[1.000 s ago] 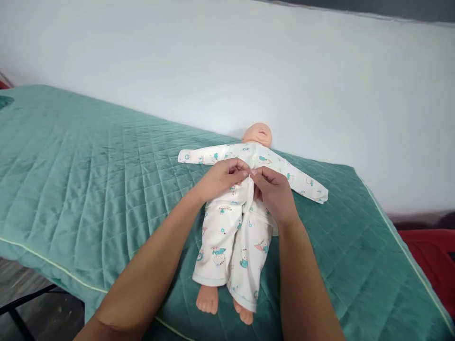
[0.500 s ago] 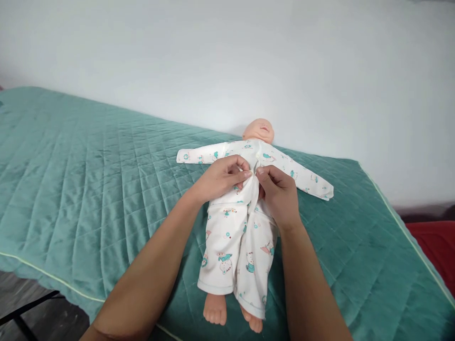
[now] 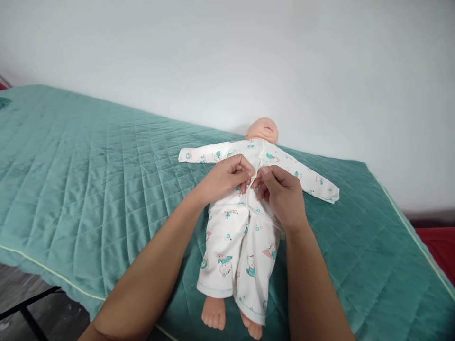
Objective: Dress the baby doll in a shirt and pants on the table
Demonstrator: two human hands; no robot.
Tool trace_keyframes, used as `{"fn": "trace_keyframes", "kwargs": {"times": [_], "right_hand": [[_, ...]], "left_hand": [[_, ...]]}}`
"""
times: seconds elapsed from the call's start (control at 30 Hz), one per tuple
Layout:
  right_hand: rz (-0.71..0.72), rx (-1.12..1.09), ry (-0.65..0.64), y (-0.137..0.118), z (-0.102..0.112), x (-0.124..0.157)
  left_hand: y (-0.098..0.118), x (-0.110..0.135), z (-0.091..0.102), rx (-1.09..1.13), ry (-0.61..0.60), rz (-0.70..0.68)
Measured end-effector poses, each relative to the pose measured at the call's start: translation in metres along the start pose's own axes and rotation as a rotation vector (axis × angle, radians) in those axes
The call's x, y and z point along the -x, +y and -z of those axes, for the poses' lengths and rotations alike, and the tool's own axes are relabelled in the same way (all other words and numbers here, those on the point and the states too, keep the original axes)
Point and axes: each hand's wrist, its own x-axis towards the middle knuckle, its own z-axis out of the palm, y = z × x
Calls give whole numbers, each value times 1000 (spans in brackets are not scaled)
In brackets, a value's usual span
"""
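A baby doll [image 3: 262, 129] lies on its back with its arms spread, dressed in a white printed long-sleeved top [image 3: 305, 176] and matching trousers [image 3: 222, 265]. Over its belly, my left hand [image 3: 227, 179] pinches one front edge of the top between thumb and fingers. Close beside it, my right hand [image 3: 284, 192] pinches the opposite front edge, fingertips almost meeting the left ones. Below the hands the front edge of the top hangs in a loose fold. Any fastener between the fingertips is too small to make out. The doll's bare feet stick out of the trouser legs.
A green quilted cover [image 3: 106, 189] with pale piping lies under the doll. Behind it stands a white wall [image 3: 227, 61]. Something red [image 3: 437, 251] is at the right edge, and a black metal leg [image 3: 31, 322] shows at the lower left.
Both hands stay at the front of the top, with small finger shifts. The front edge now curves out more visibly below them. The view has moved slightly.
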Motion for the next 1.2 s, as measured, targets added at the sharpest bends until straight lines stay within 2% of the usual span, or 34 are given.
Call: {"fn": "trace_keyframes", "kwargs": {"times": [0.17,0.43,0.8,0.97,1.2], "right_hand": [[-29,-74,29,0,-1,-1],[6,-120,64,6,-2,-1],[15,-112,42,4,-3,-1],[10,-117,39,4,-3,-1],[6,-97,30,5,-2,-1]], "left_hand": [[0,2,1,-42,0,20],[2,7,2,-124,6,63],[-1,6,-3,-304,71,-83],[1,6,1,-271,38,-80],[-1,6,-1,-279,61,-79]]}}
